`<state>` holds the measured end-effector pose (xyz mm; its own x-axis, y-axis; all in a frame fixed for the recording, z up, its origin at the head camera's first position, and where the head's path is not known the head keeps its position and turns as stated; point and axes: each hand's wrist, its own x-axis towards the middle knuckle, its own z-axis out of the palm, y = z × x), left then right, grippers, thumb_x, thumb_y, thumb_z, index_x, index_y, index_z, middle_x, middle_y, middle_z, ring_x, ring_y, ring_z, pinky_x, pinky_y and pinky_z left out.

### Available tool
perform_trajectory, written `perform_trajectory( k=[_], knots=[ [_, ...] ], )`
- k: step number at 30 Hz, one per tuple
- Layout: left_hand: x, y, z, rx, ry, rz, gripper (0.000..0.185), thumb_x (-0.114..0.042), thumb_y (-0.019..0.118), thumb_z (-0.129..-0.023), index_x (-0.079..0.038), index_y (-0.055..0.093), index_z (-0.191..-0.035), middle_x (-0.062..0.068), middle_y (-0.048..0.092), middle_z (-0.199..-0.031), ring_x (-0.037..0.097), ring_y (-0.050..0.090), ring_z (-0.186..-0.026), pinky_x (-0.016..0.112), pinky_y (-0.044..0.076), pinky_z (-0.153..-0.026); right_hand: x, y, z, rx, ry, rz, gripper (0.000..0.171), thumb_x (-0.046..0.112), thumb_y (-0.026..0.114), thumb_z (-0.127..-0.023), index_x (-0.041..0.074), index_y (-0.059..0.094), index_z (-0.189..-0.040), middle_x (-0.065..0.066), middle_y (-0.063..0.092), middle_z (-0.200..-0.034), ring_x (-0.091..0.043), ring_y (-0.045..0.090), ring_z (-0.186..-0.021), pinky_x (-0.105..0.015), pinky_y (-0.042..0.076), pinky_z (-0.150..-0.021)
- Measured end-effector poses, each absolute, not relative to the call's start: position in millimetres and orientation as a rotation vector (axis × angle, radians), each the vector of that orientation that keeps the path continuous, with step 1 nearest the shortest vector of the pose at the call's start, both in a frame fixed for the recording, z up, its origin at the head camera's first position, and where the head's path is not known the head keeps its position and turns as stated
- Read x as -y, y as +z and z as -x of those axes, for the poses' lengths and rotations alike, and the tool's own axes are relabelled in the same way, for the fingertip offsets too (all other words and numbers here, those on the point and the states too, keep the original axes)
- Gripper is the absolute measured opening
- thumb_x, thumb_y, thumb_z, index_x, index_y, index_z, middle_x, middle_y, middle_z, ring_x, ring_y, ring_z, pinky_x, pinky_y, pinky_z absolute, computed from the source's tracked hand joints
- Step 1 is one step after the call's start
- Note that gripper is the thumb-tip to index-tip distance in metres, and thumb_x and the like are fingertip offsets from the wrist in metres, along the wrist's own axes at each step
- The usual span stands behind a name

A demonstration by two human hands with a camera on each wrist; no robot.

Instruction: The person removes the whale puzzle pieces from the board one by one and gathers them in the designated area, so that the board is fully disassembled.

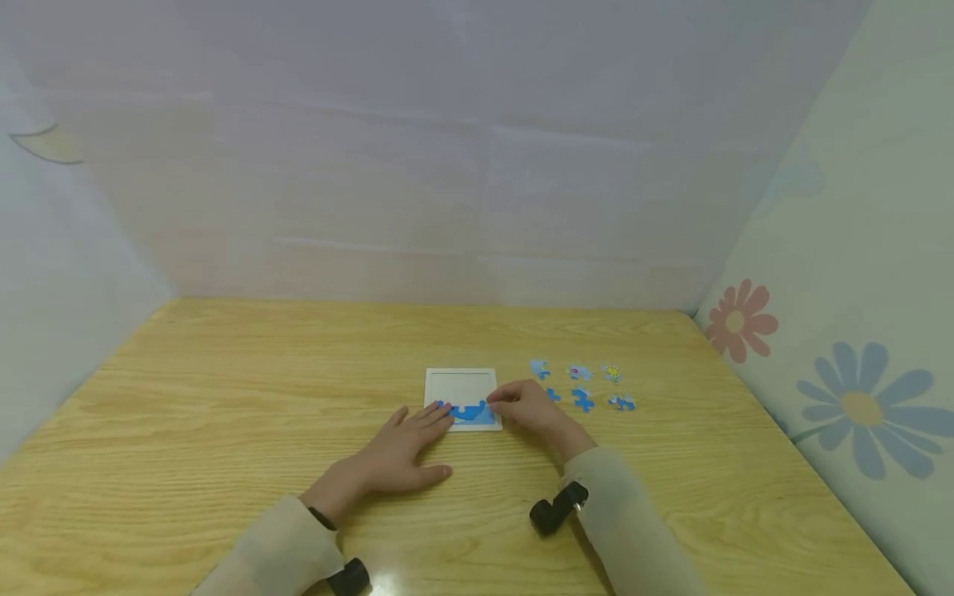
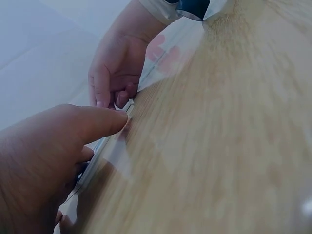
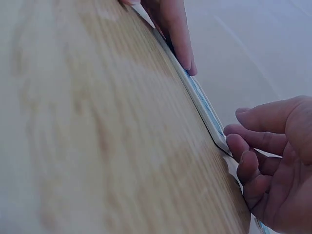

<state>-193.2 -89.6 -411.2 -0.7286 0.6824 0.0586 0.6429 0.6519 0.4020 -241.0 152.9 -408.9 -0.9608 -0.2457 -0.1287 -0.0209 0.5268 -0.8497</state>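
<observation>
A shallow white puzzle tray [image 1: 462, 385] lies on the table. Blue jigsaw pieces [image 1: 468, 412] fill its near part, while the far part shows bare white board. My left hand [image 1: 406, 447] rests palm down, its fairly straight fingertips on the pieces at the tray's left side, thumb spread apart on the near side. At the tray's right edge is my right hand [image 1: 527, 407], its index finger and thumb beside the rightmost blue piece. In the right wrist view, the right hand [image 3: 278, 156] has loosely curled fingers touching the tray's corner, with a gap between thumb and index finger.
Several loose jigsaw pieces lie in two rows right of the tray, among them a sun piece [image 1: 612, 372] and a blue piece [image 1: 583, 400]. The wooden table [image 1: 261, 372] meets pale hanging sheets at the back and sides, the right one with printed flowers [image 1: 860, 408].
</observation>
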Motion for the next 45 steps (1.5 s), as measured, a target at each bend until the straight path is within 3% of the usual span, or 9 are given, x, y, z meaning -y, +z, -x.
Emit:
perform_trajectory(
  k=[6, 11, 19, 29, 39, 45],
  knots=[
    [89.7, -412.6, 191.3, -2.767, 0.664, -1.124, 0.074, -0.046, 0.057, -0.087, -0.006, 0.033, -0.145, 0.014, 0.030, -0.151, 0.034, 0.022, -0.142, 0.065, 0.011, -0.109, -152.4, -409.7, 236.3, -2.561, -1.390, 0.201, 0.016, 0.011, 0.061, -0.089, 0.005, 0.071, -0.099, -0.008, 0.067, -0.109, -0.019, 0.057, -0.100, -0.034, 0.047, -0.087],
    [90.6, -410.6, 188.2, -2.746, 0.625, -1.172, 0.069, -0.046, 0.052, -0.091, -0.006, 0.034, -0.144, 0.017, 0.024, -0.153, 0.037, 0.020, -0.141, 0.066, 0.011, -0.108, -154.6, -410.6, 233.5, -2.552, -1.380, 0.292, 0.019, 0.010, 0.059, -0.089, 0.003, 0.070, -0.104, -0.009, 0.066, -0.112, -0.024, 0.056, -0.110, -0.042, 0.044, -0.096],
    [90.0, -406.3, 186.4, -2.727, 0.542, -1.163, 0.067, -0.047, 0.047, -0.093, -0.009, 0.030, -0.146, 0.015, 0.018, -0.155, 0.034, 0.015, -0.143, 0.063, 0.009, -0.110, -156.7, -410.1, 231.0, -2.526, -1.380, 0.346, 0.022, 0.010, 0.057, -0.089, 0.001, 0.067, -0.107, -0.011, 0.065, -0.113, -0.024, 0.056, -0.109, -0.041, 0.044, -0.095],
    [88.9, -405.0, 185.9, -2.710, 0.537, -1.125, 0.068, -0.049, 0.047, -0.093, -0.011, 0.029, -0.147, 0.012, 0.016, -0.156, 0.031, 0.013, -0.144, 0.061, 0.007, -0.112, -153.4, -407.7, 230.3, -2.559, -1.423, 0.289, 0.016, 0.008, 0.059, -0.088, 0.002, 0.068, -0.099, -0.009, 0.066, -0.106, -0.020, 0.057, -0.101, -0.040, 0.045, -0.093],
    [88.0, -405.8, 187.0, -2.692, 0.556, -1.134, 0.069, -0.049, 0.048, -0.093, -0.010, 0.029, -0.147, 0.014, 0.017, -0.155, 0.032, 0.013, -0.144, 0.060, 0.007, -0.112, -158.4, -411.0, 229.9, -2.500, -1.543, 0.368, 0.017, 0.005, 0.057, -0.088, -0.002, 0.066, -0.101, -0.014, 0.065, -0.102, -0.015, 0.053, -0.086, -0.025, 0.045, -0.074],
    [89.0, -408.6, 187.6, -2.706, 0.542, -1.124, 0.070, -0.050, 0.047, -0.092, -0.011, 0.029, -0.147, 0.012, 0.017, -0.156, 0.030, 0.013, -0.144, 0.060, 0.007, -0.112, -156.6, -415.1, 231.9, -2.526, -1.535, 0.344, 0.016, 0.005, 0.060, -0.086, 0.000, 0.068, -0.099, -0.011, 0.067, -0.103, -0.016, 0.054, -0.091, -0.028, 0.045, -0.080]
  ],
)
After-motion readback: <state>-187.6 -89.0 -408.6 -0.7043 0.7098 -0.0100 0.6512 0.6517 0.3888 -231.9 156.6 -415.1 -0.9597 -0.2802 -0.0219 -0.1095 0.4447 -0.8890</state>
